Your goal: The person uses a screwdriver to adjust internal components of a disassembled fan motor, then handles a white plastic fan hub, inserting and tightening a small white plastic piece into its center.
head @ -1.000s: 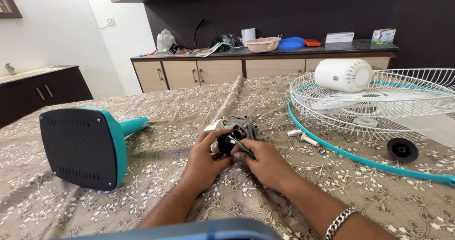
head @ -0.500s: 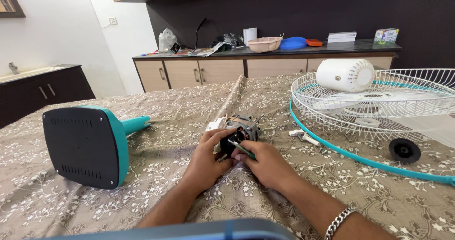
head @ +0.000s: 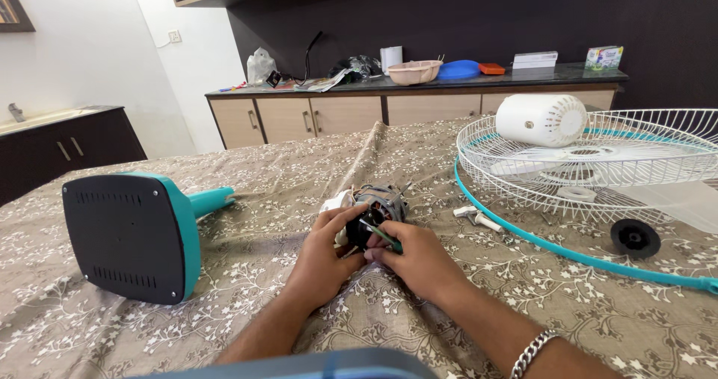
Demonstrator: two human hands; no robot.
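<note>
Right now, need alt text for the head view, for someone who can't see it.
Two bare hands, left hand and right hand, grip a small fan motor on a floral cloth-covered table. A teal-edged fan base lies on its side at left; a white wire fan guard and white motor cover sit at right.

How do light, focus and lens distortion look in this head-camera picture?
Head view: soft daylight, faint shadows under both hands, the left hand and right hand sharp on the motor; dark back wall underlit; wire fan guard stretched near the right edge.
</note>
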